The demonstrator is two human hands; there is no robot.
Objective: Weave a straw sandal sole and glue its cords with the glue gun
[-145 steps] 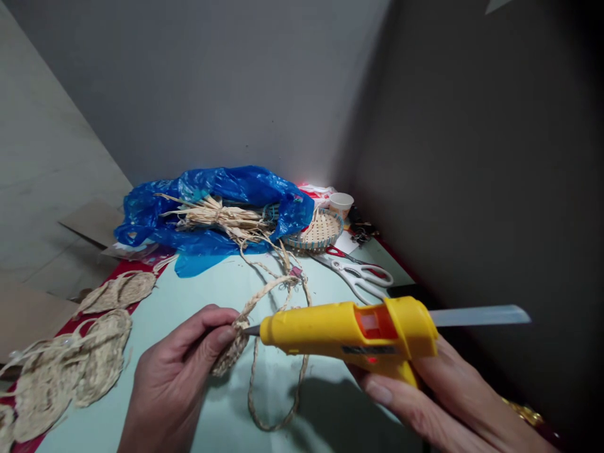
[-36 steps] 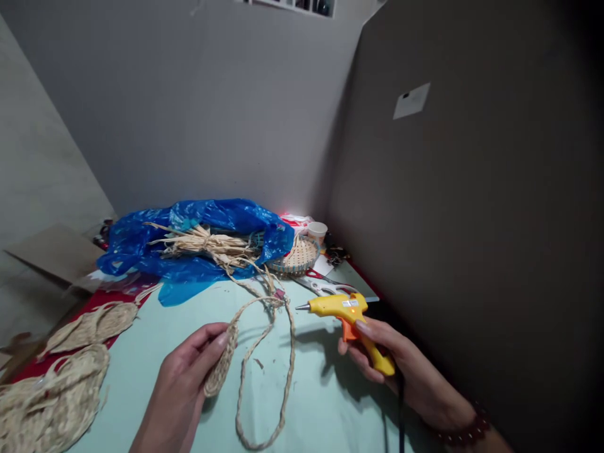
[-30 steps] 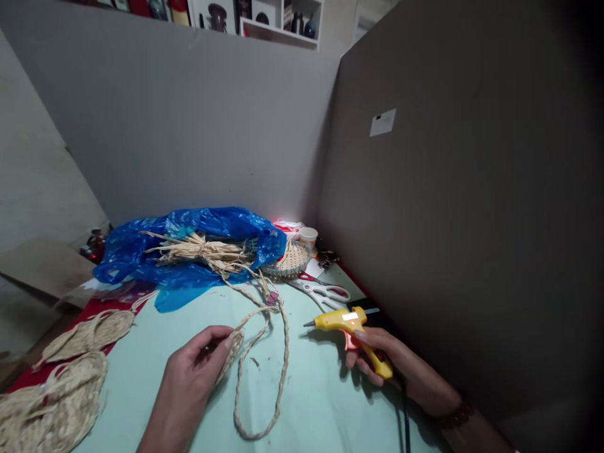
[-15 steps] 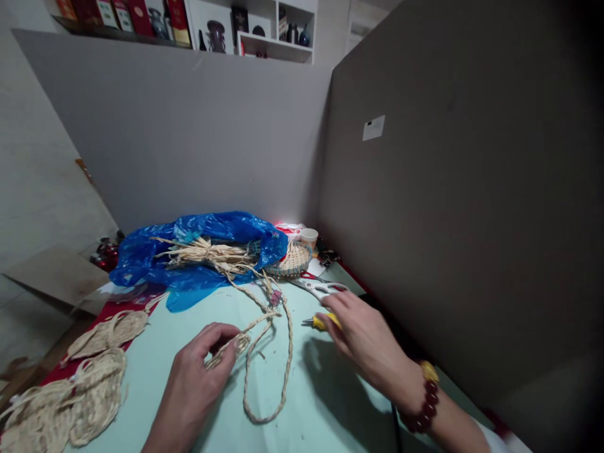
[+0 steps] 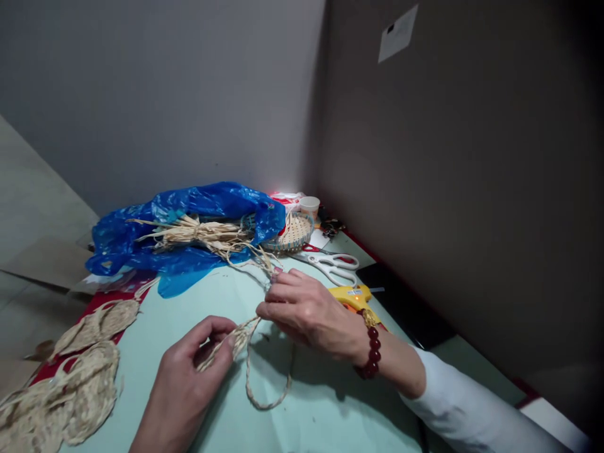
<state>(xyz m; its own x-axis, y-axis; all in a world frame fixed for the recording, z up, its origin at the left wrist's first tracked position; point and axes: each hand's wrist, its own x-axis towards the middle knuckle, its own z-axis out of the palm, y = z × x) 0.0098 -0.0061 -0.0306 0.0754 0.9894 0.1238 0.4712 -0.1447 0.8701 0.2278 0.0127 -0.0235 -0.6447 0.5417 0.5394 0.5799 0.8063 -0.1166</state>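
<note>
Between the thumb and fingers of my left hand (image 5: 189, 365) is a small coiled piece of braided straw (image 5: 240, 338). My right hand (image 5: 306, 311) is closed with its fingertips pinched at the straw cord (image 5: 258, 318) coming off that piece; its fingers partly hide the spot. A loop of the braid (image 5: 264, 406) hangs down onto the pale green table cover below the hands. Behind my right hand lies a yellow glue gun (image 5: 353, 296), its nozzle hidden. White-handled scissors (image 5: 337, 265) rest just beyond.
A blue plastic bag (image 5: 202, 200) holds a bundle of dry straw (image 5: 201, 234) at the back. Beside it are a round woven basket (image 5: 292, 231) and a paper cup (image 5: 309, 205). Finished-looking woven straw pieces (image 5: 92, 396) lie at left. Grey panels (image 5: 189, 94) enclose the back and right.
My right hand has left the yellow glue gun and moved left to the straw cord. My left hand keeps its hold on the coiled piece. The view has tipped downward.
</note>
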